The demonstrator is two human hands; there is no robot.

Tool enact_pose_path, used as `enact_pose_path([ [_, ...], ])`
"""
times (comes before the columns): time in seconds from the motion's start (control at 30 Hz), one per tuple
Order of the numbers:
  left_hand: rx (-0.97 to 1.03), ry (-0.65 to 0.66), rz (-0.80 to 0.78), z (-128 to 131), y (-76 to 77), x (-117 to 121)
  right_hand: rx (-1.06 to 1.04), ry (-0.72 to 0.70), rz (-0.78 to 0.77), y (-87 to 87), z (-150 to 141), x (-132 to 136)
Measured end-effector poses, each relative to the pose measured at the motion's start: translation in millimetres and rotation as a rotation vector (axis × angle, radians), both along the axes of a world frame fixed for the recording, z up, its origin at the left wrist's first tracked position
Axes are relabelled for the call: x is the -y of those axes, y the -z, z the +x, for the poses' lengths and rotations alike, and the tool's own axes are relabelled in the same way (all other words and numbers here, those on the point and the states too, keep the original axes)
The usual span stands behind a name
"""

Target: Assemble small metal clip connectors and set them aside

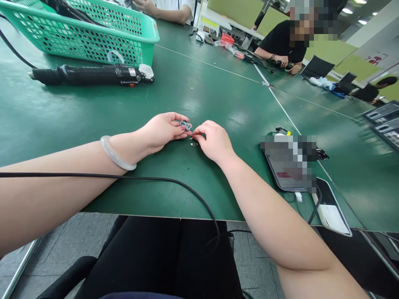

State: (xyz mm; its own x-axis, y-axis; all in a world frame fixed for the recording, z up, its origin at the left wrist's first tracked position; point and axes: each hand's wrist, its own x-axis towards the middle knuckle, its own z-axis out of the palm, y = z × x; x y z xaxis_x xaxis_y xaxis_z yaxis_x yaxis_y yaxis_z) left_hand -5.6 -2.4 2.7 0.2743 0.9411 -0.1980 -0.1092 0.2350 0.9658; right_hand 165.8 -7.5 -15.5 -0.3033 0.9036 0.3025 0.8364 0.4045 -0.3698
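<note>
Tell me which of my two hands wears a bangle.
Your left hand: a glossy pale round bangle circles its wrist, whereas your right hand wears none.

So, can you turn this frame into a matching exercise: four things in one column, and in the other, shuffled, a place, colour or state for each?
Things:
1. Basket
2. Bangle
3. Black tool
4. Left hand

Places, colours, states:
A. Lies along the near side of the basket
B. Holds a small grey part
C. Light green, with many holes in its wall
D. Worn on the left wrist

Right pairs: 1-C, 2-D, 3-A, 4-B
</note>
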Motion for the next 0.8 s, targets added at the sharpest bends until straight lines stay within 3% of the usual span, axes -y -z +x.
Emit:
enact_pose_path([
  [0.17,-0.010,-0.005,-0.002,0,-0.4,0,0.021,-0.004,0.020,-0.6,0,1],
  [0.57,-0.084,0.068,0.062,1,-1.3,4,-0.152,0.021,0.242,-11.9,-10,15],
  [0.8,-0.115,0.118,0.097,-1,0.2,3,-0.158,-0.037,0.256,-10.9,-10,19],
])
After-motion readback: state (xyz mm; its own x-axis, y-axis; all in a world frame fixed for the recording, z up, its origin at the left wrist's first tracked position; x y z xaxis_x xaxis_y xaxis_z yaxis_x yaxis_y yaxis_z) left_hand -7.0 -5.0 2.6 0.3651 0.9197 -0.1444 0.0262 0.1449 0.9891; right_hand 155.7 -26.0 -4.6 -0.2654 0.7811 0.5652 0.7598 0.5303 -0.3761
